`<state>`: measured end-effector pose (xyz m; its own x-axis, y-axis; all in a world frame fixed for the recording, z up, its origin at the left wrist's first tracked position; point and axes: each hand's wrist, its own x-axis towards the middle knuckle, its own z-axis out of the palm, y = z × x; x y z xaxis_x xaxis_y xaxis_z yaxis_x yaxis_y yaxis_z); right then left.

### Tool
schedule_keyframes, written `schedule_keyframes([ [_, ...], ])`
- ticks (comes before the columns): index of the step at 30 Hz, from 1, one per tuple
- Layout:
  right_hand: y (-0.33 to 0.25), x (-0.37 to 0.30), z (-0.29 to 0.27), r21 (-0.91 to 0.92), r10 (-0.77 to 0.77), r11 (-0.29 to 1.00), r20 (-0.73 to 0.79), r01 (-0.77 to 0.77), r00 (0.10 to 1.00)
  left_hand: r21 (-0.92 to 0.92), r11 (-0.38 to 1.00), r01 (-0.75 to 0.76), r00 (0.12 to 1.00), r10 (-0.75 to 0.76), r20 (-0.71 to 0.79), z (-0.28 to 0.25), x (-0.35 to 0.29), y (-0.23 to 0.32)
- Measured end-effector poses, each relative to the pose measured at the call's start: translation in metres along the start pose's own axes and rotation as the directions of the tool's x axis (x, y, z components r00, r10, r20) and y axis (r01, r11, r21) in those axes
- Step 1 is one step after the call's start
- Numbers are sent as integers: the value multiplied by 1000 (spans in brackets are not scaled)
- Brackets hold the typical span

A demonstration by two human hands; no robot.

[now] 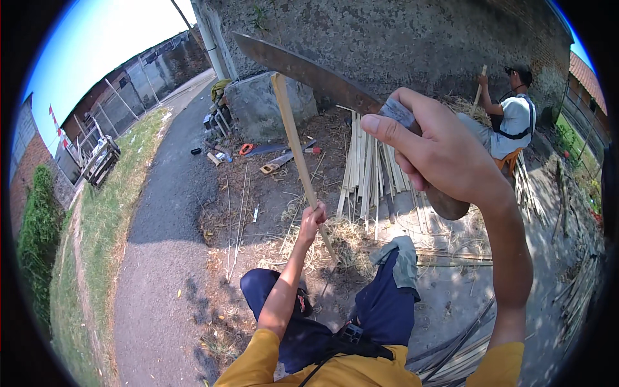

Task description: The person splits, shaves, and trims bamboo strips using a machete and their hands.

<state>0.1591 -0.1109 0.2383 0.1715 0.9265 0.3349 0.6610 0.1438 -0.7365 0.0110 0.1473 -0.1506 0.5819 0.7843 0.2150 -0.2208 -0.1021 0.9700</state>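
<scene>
My right hand (445, 145) is raised close to the camera, wrapped round the handle of a machete (309, 72). Its long, dark blade points up and to the left, and the handle's butt shows below my fingers. Lower and to the left, my left hand (312, 221) grips a bamboo strip (293, 138), which stands nearly upright with its top leaning left. The strip's lower end reaches down to a heap of pale shavings (345, 248) between my legs. The blade's middle is near the strip's top; whether they touch I cannot tell. A grey-green cloth (404, 261) lies over my right knee.
Beyond the shavings lies a pile of split bamboo strips (371, 168). Handsaws (277, 162) and small tools rest on the ground by a concrete block (258, 106). Another person (514, 116) sits at the right, holding a strip. A paved path (161, 258) runs along the left.
</scene>
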Motion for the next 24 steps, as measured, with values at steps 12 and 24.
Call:
schedule_keyframes([
  [12, 35, -47, 55, 567, 24, 818, -202, 97, 979, -116, 993, 27, 994, -14, 109, -16, -9, -2],
  [24, 66, -86, 106, 493, 94, 869, -257, 46, 962, -48, 997, 55, 979, -45, 198, 3, -27, -6],
])
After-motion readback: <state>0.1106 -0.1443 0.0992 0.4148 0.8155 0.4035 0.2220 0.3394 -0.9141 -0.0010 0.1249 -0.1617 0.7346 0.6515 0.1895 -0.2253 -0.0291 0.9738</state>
